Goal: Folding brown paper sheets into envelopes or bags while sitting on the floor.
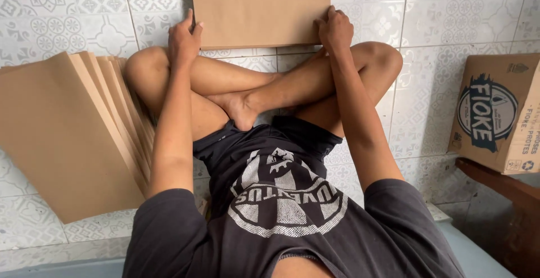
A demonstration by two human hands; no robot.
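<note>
My left fingers point(191, 22) curl over the left edge of the brown cardboard sheet point(260, 9), thumb tucked at the lower corner, pinching it. Left hand point(183, 41) sits just past my left knee, wrist bent a bit, forearm running straight back to my shoulder, elbow nearly locked. Right fingers point(331, 18) bunch on the sheet's lower right corner, knuckles up, pressing or gripping the edge; can't tell which from this angle. Right hand point(336, 30) is above my right knee, arm straight w/ elbow slightly out. Sheet lies flat on the patterned tile floor point(439, 25) in front of my crossed legs, top part out of frame. To my left, a fanned stack of cardboard sheets point(67, 132) on the floor. To my right, a printed cardboard box point(495, 112) resting on a dark wooden piece point(506, 199).
</note>
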